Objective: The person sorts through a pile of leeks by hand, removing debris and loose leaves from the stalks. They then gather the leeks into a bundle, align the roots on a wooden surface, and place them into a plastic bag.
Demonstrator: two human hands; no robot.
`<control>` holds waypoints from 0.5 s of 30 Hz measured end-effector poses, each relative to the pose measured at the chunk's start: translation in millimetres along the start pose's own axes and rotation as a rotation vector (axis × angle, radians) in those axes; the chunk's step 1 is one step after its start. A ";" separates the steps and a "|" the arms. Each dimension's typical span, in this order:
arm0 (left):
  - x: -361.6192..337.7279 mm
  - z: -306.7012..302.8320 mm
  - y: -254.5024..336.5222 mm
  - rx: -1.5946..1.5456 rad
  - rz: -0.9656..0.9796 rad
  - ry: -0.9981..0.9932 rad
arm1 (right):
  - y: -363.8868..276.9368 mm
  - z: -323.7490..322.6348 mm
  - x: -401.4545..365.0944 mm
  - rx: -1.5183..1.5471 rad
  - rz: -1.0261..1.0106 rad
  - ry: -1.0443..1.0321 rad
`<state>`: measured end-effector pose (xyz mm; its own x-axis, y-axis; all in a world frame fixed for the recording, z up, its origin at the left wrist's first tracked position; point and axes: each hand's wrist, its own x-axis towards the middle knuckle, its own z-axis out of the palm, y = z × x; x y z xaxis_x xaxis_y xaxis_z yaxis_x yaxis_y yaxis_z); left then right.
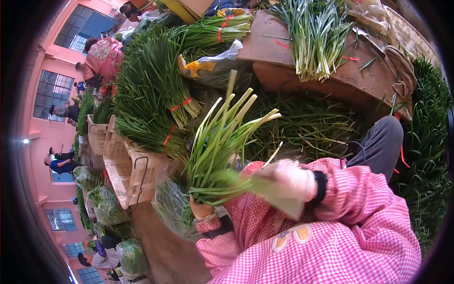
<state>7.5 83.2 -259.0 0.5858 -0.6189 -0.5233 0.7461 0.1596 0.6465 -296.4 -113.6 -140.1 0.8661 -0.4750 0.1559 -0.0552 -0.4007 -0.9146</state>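
Observation:
A loose bunch of green stalks with pale ends point(213, 146) rises in front of me. My left hand point(200, 208) is wrapped round the lower part of this bunch. On the other side, my right hand point(291, 180), in a pale covering and smeared by motion, is closed near some blurred green leaves; what it grips is too blurred to make out. A flat pale shape point(286, 203) shows just below that hand. Loose stalks with white ends point(317, 52) lie on a brown board point(269, 35) ahead.
Bundles tied with red bands point(156, 80) are piled at the left, beside beige crates point(137, 173). Cut leaves point(307, 128) litter the space below the board. A brown cloth point(401, 71) lies at its right end. Several people are in the background at the left.

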 end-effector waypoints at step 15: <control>-18.8 40.5 -15.7 1.094 0.370 -0.056 | 35.8 18.8 52.8 0.994 -0.005 0.497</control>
<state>-28.0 61.2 -236.8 0.6758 -0.7110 -0.1943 -0.1568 -0.3963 0.9046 -243.3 -138.3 -171.7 0.5573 -0.8255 0.0895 0.5636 0.2969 -0.7708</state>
